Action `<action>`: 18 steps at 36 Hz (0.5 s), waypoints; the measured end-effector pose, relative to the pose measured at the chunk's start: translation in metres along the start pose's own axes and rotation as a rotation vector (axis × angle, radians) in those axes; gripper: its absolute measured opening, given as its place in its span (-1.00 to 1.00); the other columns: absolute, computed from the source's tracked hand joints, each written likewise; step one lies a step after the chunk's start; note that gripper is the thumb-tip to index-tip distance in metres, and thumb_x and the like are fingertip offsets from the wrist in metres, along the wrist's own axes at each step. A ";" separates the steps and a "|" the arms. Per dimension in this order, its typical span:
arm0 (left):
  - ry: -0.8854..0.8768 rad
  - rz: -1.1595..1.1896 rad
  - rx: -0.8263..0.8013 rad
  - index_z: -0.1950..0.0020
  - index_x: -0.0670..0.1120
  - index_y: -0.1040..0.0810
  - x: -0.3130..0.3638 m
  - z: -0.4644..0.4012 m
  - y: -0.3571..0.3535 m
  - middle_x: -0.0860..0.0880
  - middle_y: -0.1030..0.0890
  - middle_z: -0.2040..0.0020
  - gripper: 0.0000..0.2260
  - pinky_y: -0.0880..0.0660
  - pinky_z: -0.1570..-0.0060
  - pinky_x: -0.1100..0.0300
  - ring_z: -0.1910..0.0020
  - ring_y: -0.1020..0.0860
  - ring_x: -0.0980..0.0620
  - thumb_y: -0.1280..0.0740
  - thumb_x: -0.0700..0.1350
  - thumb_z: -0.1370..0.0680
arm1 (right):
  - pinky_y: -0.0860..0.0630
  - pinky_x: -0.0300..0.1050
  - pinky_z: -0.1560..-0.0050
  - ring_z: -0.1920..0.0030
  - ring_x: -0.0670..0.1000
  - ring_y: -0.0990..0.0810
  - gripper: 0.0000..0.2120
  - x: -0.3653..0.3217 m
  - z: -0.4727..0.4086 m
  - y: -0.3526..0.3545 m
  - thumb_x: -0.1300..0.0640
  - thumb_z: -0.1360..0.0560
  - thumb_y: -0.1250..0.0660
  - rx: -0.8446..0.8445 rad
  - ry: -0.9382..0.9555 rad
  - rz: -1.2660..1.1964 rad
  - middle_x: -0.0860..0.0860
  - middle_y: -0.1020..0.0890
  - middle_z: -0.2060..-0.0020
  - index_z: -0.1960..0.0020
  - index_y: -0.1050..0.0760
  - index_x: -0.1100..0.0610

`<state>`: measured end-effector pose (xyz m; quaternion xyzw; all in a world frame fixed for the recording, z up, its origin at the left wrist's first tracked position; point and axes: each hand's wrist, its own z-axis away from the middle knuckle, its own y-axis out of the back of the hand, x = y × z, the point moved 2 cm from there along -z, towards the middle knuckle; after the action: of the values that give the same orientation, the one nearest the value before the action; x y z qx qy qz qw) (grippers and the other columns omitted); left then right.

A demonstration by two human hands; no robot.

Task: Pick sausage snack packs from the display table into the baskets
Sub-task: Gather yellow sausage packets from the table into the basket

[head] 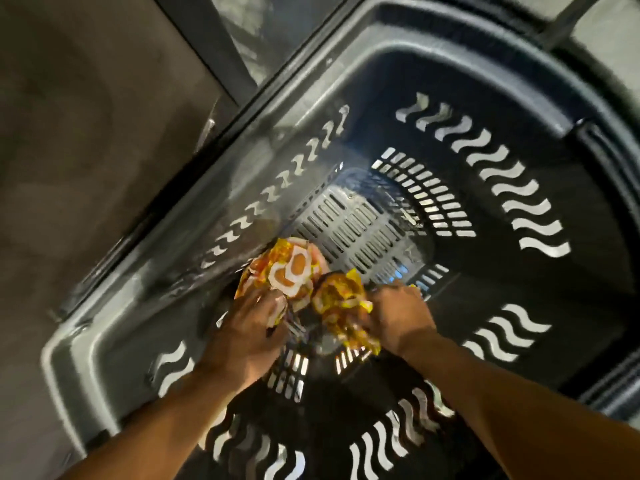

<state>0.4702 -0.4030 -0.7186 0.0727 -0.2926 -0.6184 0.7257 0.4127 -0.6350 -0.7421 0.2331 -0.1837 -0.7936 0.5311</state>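
I look straight down into a deep black plastic basket [540,237] with wavy slots in its walls and a slotted floor. Both my hands reach far inside it. My left hand [249,327] grips a yellow and orange sausage snack pack [291,268] showing round sausage slices, held near the basket's left wall. My right hand [398,315] grips a second crumpled yellow snack pack [343,306] just beside the first. Both packs hang low over the basket floor; the picture is blurred, so I cannot tell whether they touch it.
The basket floor [360,223] beyond the packs shows bare slats. A brown floor [86,133] lies to the left of the basket. A dark metal frame bar [207,39] crosses the upper left, with a grey surface behind it.
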 end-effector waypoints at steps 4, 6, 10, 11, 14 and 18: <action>0.119 0.095 0.073 -0.57 0.11 -0.25 0.010 -0.019 -0.004 0.02 -0.26 -0.58 -0.47 -0.37 -0.43 -0.09 -0.54 -0.26 -0.06 -0.32 0.05 -0.62 | -0.44 -0.01 -0.25 -0.22 0.16 -0.55 -0.55 0.031 -0.009 0.028 -0.30 -0.55 -0.30 0.023 -0.118 -0.079 0.11 -0.66 -0.10 -0.14 -0.63 0.05; 0.153 0.146 0.134 -0.60 0.06 -0.21 0.010 -0.032 -0.009 -0.05 -0.24 -0.57 -0.36 -0.34 -0.44 -0.14 -0.55 -0.21 -0.12 -0.40 0.01 -0.57 | -0.45 0.02 -0.26 -0.25 0.20 -0.54 -0.54 0.043 -0.022 0.036 -0.31 -0.54 -0.31 0.036 -0.187 -0.141 0.14 -0.66 -0.11 -0.16 -0.63 0.05; 0.300 0.183 0.206 -0.62 -0.06 -0.10 0.002 -0.060 -0.025 -0.14 -0.17 -0.59 -0.10 -0.20 -0.52 -0.18 -0.57 -0.14 -0.18 -0.50 0.19 -0.46 | -0.45 0.02 -0.28 -0.22 0.19 -0.55 -0.49 0.056 -0.047 0.035 -0.35 -0.50 -0.32 0.020 -0.252 -0.180 0.16 -0.68 -0.07 -0.12 -0.67 0.06; 0.331 0.161 0.220 -0.62 -0.06 -0.09 0.002 -0.067 -0.030 -0.16 -0.18 -0.59 -0.03 -0.20 -0.51 -0.18 -0.56 -0.15 -0.19 -0.50 0.27 -0.40 | -0.47 0.02 -0.28 -0.21 0.19 -0.56 -0.48 0.058 -0.051 0.031 -0.36 -0.49 -0.34 0.007 -0.260 -0.189 0.16 -0.69 -0.05 -0.10 -0.67 0.08; 0.387 0.112 0.255 -0.61 -0.05 -0.10 -0.002 -0.082 -0.044 -0.20 -0.22 -0.55 0.09 -0.31 -0.43 -0.24 -0.52 -0.21 -0.24 -0.56 0.34 -0.28 | -0.56 0.05 -0.20 -0.11 0.18 -0.64 -0.50 0.064 -0.059 0.019 -0.31 -0.45 -0.43 -0.043 -0.271 -0.339 0.13 -0.69 -0.01 -0.09 -0.67 0.10; 0.476 0.154 0.287 -0.59 -0.09 -0.14 -0.015 -0.094 -0.053 -0.28 -0.25 -0.52 -0.01 -0.28 -0.40 -0.24 -0.51 -0.20 -0.31 -0.61 0.15 -0.34 | -0.55 0.04 -0.26 -0.17 0.11 -0.63 -0.43 0.067 -0.065 0.010 -0.13 -0.38 -0.59 -0.051 -0.232 -0.576 0.07 -0.66 -0.17 -0.31 -0.56 0.05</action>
<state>0.4722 -0.4251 -0.8248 0.2951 -0.2032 -0.4793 0.8012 0.4356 -0.7039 -0.8020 0.1701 -0.1493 -0.9372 0.2655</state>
